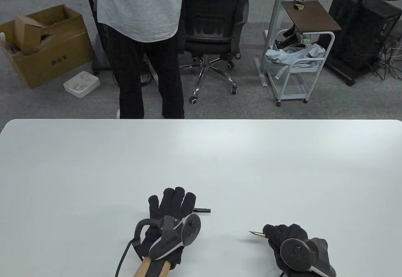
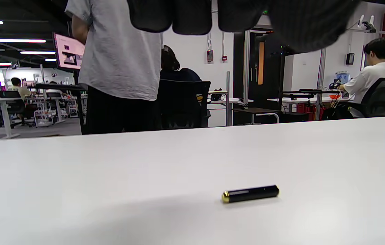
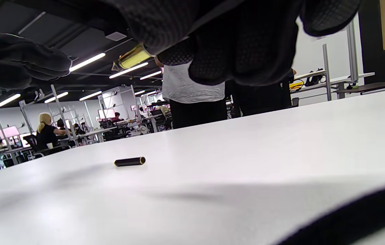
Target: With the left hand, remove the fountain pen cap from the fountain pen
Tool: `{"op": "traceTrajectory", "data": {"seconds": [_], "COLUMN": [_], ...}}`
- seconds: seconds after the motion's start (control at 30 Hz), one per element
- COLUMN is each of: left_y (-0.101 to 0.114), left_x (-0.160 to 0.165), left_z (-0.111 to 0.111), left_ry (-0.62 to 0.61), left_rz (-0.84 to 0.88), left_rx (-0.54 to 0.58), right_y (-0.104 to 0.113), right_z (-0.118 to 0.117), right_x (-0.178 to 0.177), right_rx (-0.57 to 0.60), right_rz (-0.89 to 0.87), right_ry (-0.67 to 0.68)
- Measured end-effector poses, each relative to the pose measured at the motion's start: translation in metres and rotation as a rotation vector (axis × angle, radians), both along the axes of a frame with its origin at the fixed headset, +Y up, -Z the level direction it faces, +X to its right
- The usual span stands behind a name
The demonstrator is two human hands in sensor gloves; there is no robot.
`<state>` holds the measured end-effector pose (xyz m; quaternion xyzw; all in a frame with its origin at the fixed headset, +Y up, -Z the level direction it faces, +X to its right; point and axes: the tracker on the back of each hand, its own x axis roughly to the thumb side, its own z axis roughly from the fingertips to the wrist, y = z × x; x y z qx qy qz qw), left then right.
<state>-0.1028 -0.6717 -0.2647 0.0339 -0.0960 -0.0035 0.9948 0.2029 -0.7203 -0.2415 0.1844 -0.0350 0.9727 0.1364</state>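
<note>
Gloved, my right hand point(image 1: 287, 237) grips the fountain pen point(image 1: 258, 234), nib bare and pointing left. My left hand point(image 1: 171, 209) hovers flat, fingers spread, holding nothing. On the white table point(image 1: 201, 163) lies the pen cap point(image 2: 250, 194), just right of those fingers; the table view half hides it, while the left wrist view shows it whole. Beyond the table stands a person point(image 1: 141, 38) beside an office chair point(image 1: 213, 35).

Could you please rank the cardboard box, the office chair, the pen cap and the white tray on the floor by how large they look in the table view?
1. Office chair
2. Cardboard box, slightly smaller
3. White tray
4. Pen cap, smallest although nearest the camera; the left hand partly hides it
</note>
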Motion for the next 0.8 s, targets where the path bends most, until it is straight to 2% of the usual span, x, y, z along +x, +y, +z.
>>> {"op": "traceTrajectory", "data": {"seconds": [0.07, 0.17, 0.23, 0.3, 0.4, 0.5, 0.6, 0.7, 0.8], "left_y": [-0.017, -0.037, -0.039, -0.040, -0.042, -0.041, -0.041, -0.040, -0.039], "left_x": [-0.010, -0.021, -0.026, -0.029, -0.032, -0.037, -0.043, -0.044, -0.044], "left_z": [0.006, 0.002, -0.001, -0.003, -0.001, -0.001, -0.004, -0.004, -0.003], "left_ry": [0.009, 0.024, 0.041, 0.052, 0.055, 0.061, 0.069, 0.058, 0.053], "left_rz": [0.057, 0.080, 0.126, 0.158, 0.080, 0.092, 0.148, 0.177, 0.169], "left_rx": [-0.022, -0.096, -0.146, -0.137, -0.130, -0.135, -0.148, -0.162, -0.154], "right_y": [-0.003, -0.008, -0.012, -0.017, -0.022, -0.015, -0.001, 0.006, 0.001], "right_z": [0.001, 0.002, 0.000, -0.001, -0.003, -0.007, -0.015, -0.032, -0.052], "right_x": [-0.005, -0.009, -0.010, -0.011, -0.011, -0.016, -0.027, -0.034, -0.036], "right_rx": [-0.004, -0.017, -0.028, -0.049, -0.049, -0.035, 0.031, 0.022, -0.011], "right_rz": [0.024, 0.050, 0.070, 0.099, 0.108, 0.140, 0.230, 0.247, 0.225], "right_ry": [0.009, 0.013, 0.005, -0.006, -0.015, -0.012, 0.002, -0.006, -0.028]}}
